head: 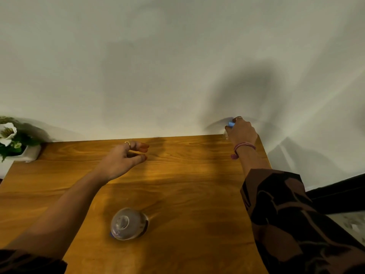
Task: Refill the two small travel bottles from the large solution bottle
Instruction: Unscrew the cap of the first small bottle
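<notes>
At the far left edge of a wooden worktop (pixel 197 175) set against a pale wall, a white pot of artificial flowers (pixel 11 139) stands well apart from the work, likely kept clear of spills. Moving right, the person's left hand (pixel 126 155) hovers low over the middle of the worktop, its fingers (pixel 143 148) loosely curled toward the thumb and holding nothing, seemingly free to take or steady a bottle. Nearer the camera, a clear bottle (pixel 128 223) stands upright on the worktop, seen from above with its neck uppermost; whether it is the large solution bottle or carries a cap cannot be told. At the back right corner, beside the wall, the right hand (pixel 241 131) reaches out, its fingers curled around a small object with a blue top (pixel 230 124), probably one of the travel bottles, though blur and the hand hide most of it. No second travel bottle is visible, and no pouring is under way.
</notes>
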### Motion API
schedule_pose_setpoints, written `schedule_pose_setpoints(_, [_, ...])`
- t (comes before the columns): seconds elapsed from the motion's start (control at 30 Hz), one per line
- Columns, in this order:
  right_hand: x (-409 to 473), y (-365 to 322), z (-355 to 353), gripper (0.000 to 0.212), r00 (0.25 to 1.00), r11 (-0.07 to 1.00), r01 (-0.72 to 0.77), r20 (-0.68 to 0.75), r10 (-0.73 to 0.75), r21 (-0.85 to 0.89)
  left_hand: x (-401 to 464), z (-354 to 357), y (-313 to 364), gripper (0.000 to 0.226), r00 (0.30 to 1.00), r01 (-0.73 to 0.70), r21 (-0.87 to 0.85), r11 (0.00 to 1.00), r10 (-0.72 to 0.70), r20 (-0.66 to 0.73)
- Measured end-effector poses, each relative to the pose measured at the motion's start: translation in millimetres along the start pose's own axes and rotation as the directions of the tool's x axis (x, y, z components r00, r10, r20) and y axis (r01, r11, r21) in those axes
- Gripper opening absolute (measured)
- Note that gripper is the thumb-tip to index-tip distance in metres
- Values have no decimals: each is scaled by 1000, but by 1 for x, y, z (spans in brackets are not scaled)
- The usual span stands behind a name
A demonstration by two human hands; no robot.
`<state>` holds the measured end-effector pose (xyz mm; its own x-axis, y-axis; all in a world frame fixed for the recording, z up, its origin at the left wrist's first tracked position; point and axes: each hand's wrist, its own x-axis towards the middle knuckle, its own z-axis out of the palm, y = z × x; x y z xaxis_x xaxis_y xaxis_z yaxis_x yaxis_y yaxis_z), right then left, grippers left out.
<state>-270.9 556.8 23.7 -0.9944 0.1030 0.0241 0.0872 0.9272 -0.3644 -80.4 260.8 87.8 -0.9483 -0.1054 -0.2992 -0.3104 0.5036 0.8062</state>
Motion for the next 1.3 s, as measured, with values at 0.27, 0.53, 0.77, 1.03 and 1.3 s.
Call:
schedule_pose_setpoints(0.27, [-34,-27,-15,30,996,996,63,53,-67,70,-11,-1,2,23,997,-50,112,992,57,-55])
schedule_pose_setpoints(0.53, [-117,-121,-92,33,880,809,163,287,-379,565,-41,4,17,56,942,-220,226,949,267,-203])
schedule_pose_setpoints(0.77, [-199,-203,-132,32,771,672,279,258,-582,686,-96,-27,18,55,841,-239,235,942,322,-436])
schedule_pose_setpoints(1.03, [-269,-252,-139,29,606,567,611,134,-784,552,-179,-71,-13,45,775,-237,36,971,212,-596])
schedule_pose_setpoints(1.3, [-314,-282,-140,28,377,389,810,118,-919,438,-228,-93,-41,48,827,-261,-152,953,140,-544])
